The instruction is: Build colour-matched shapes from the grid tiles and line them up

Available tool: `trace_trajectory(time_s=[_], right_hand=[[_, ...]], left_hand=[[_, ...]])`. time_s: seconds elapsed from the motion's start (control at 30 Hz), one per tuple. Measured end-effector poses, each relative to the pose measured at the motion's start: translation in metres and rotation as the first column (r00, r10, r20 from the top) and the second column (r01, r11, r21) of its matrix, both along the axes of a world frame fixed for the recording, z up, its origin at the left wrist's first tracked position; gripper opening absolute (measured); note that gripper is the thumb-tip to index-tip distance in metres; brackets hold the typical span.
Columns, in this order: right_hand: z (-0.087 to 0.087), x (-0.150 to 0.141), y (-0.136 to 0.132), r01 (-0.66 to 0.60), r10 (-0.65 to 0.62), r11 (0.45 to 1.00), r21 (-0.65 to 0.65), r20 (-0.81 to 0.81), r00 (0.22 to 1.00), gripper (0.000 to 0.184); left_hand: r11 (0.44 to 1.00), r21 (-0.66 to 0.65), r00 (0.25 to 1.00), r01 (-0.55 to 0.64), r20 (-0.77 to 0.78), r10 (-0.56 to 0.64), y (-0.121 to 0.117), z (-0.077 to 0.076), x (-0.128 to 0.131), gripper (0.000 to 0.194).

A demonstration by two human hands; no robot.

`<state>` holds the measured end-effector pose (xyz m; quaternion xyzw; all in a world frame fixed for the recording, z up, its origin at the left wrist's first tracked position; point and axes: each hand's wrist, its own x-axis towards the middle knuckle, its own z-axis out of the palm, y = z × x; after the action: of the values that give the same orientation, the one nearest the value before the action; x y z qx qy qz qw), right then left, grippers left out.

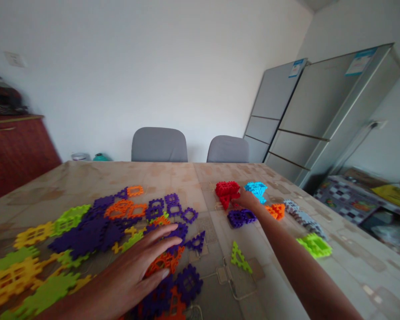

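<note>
My left hand (146,258) hovers low over a loose heap of plastic interlocking tiles, its fingers apart and nothing held. Beneath it are orange tiles (165,262) and a purple tile (189,283). Farther out, my right hand (248,200) pinches at a red interlocking tile (225,203) against the front of the red tile stack (227,187); the fingertips are small and partly hidden. Close to that hand lie a light blue stack (257,190), a purple stack (242,218) and an orange stack (275,210).
Grey tiles (305,218) and a lime green stack (315,245) lie on the right. A green triangular tile (240,258) lies mid-table. Many mixed tiles (83,235) cover the left of the table (183,178). Two grey chairs (159,144) stand behind, with a refrigerator (313,106) on the right.
</note>
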<state>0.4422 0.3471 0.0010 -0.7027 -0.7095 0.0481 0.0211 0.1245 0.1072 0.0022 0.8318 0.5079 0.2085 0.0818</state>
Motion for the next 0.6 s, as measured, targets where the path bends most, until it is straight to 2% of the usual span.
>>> trace_trajectory(time_s=[0.23, 0.6], right_hand=[[0.002, 0.003, -0.004, 0.077, -0.076, 0.995, -0.061, 0.014, 0.997, 0.035], [0.001, -0.002, -0.011, 0.110, -0.108, 0.993, -0.047, 0.046, 0.993, 0.037]], left_hand=[[0.999, -0.038, 1.000, -0.010, -0.022, 0.009, 0.002, -0.006, -0.002, 0.047], [0.995, -0.098, 1.000, -0.003, -0.026, 0.001, 0.000, -0.004, -0.001, 0.046]])
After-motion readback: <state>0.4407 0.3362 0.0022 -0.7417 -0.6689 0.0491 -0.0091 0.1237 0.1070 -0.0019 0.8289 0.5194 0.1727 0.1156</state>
